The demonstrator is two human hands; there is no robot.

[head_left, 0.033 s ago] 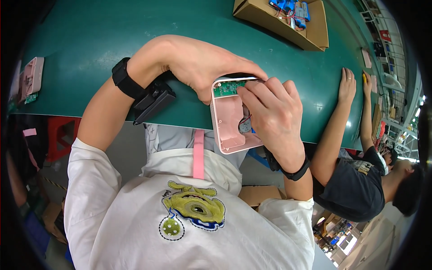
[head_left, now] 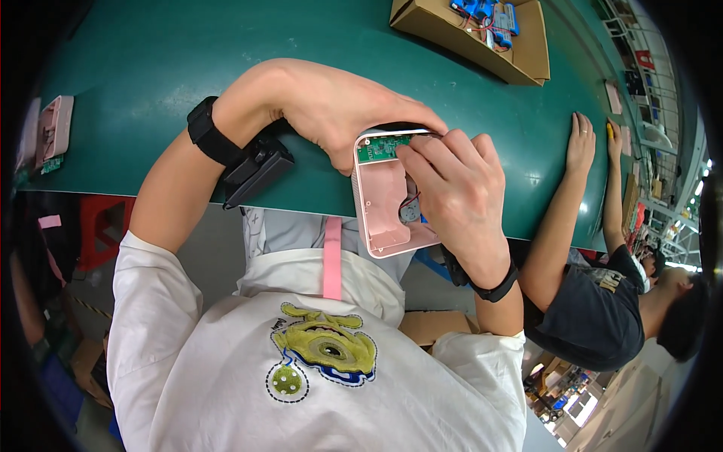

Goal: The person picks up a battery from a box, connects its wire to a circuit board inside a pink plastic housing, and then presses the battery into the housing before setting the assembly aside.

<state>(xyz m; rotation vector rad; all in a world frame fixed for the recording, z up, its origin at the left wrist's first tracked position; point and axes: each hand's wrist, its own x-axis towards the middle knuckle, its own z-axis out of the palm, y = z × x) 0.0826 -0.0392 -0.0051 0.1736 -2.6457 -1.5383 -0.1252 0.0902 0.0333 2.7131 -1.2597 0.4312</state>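
Note:
A pink plastic housing (head_left: 384, 197) with an open hollow sits at the table's near edge, tilted slightly. My left hand (head_left: 331, 105) is closed round its far side, thumb by the left corner and fingers along the top edge. Across the housing's far end lies a green circuit board (head_left: 375, 149). My right hand (head_left: 461, 188) reaches over the housing's right side, its fingers bunched against the board's right part. Whatever those fingertips pinch is hidden. Beneath that hand, a round grey metal part (head_left: 410, 210) and a thin red wire (head_left: 410, 201) show inside the hollow.
A cardboard box (head_left: 520, 69) of blue wired packs stands at the far right of the green table (head_left: 166, 60). Another pink housing (head_left: 54, 129) lies at the left edge. On the right, a co-worker's hand (head_left: 580, 143) rests on the table. A red stool (head_left: 102, 230) stands below.

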